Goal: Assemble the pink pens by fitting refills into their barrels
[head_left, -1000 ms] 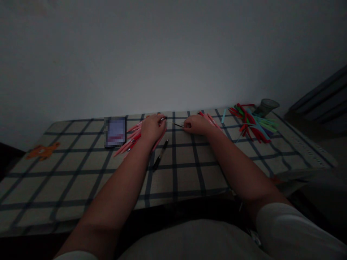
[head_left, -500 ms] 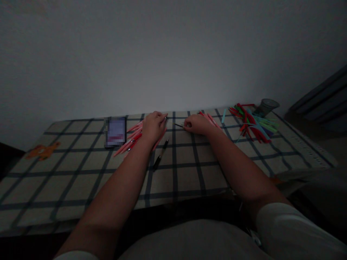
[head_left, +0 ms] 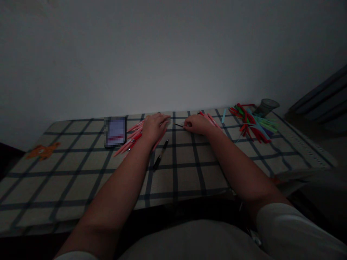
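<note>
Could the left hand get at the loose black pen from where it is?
Probably yes: the pen lies uncovered on the tablecloth, closer to the body than the left hand and beside its forearm. The hand would likely need to draw back.

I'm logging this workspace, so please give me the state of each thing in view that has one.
Left hand: over pink pens, grip unclear
Right hand: pinching a thin dark rod
Thin dark rod: held at one end
Pink pens: loose, fanned out
Black pen: lying, unheld
Screen device: lit
Coloured strips: loosely heaped
Cup: mouth uppermost
</note>
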`<state>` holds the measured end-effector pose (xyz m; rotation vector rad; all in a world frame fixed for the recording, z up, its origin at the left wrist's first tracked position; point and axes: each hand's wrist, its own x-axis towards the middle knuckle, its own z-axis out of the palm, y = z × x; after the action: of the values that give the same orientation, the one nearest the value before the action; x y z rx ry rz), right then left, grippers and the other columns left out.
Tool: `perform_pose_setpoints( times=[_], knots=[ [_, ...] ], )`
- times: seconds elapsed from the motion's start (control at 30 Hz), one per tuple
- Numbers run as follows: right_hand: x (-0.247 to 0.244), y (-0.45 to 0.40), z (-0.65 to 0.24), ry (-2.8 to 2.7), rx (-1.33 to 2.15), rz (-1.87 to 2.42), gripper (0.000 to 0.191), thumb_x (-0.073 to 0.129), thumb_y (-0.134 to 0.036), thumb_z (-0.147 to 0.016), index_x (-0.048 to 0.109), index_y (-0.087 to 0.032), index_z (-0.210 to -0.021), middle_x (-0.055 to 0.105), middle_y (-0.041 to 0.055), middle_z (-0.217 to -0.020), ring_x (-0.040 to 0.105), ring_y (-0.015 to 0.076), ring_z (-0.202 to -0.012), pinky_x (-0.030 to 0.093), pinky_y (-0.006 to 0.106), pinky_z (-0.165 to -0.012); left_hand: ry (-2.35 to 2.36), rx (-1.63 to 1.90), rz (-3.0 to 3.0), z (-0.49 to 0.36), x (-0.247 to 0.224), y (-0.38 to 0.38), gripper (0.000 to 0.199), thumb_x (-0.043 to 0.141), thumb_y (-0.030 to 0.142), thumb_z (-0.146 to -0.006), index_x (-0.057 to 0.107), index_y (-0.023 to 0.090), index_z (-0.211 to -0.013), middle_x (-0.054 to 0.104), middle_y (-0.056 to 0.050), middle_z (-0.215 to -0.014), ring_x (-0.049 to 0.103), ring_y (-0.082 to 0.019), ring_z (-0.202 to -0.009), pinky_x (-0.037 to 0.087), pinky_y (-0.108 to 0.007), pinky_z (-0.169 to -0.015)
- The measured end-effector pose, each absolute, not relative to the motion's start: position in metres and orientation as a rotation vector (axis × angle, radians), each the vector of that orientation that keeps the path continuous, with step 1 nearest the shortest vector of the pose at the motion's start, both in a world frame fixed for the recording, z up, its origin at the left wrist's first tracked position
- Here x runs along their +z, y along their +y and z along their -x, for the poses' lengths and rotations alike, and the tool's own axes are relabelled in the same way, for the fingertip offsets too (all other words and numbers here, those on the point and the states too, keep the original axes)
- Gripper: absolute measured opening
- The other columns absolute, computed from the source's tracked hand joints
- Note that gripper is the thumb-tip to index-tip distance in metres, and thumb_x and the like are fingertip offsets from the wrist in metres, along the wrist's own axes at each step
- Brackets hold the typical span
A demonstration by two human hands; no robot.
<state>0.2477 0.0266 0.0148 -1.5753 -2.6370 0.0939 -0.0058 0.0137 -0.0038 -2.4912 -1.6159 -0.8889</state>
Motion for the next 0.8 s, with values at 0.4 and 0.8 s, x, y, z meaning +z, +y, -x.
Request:
perform_pose_setpoints(
  times=[0.4,0.8],
  knots=[
    [0.0132,0.027,-0.2479,-2.626,0.068,1.567,0.028,0.063,-0.03,-0.1,0.085,-0.019,-0.113,0.083,0.0099,-0.119,0.07,0.0236,-0.103,0.043,0.033,-0.084,-1.846,-1.081,2.469,-0.0003,0.0004,0.0044,0.026,0.068,0.024,-0.103,0.081,0.028,-0.126,0.084,-0.004,-0.127,0.079,-0.025,-0.117,0.058,-0.037,-0.104],
    [0.0159,0.0247,-0.2457,-2.633,0.072,1.593,0.028,0.063,-0.031,-0.102,0.085,-0.02,-0.115,0.083,0.0097,-0.122,0.071,0.0246,-0.107,0.043,0.033,-0.085,-1.79,-1.173,2.519,0.0028,-0.0068,0.0101,0.025,0.067,0.017,-0.1,0.081,0.024,-0.12,0.084,-0.007,-0.128,0.078,-0.024,-0.119,0.059,-0.04,-0.109]
  ],
)
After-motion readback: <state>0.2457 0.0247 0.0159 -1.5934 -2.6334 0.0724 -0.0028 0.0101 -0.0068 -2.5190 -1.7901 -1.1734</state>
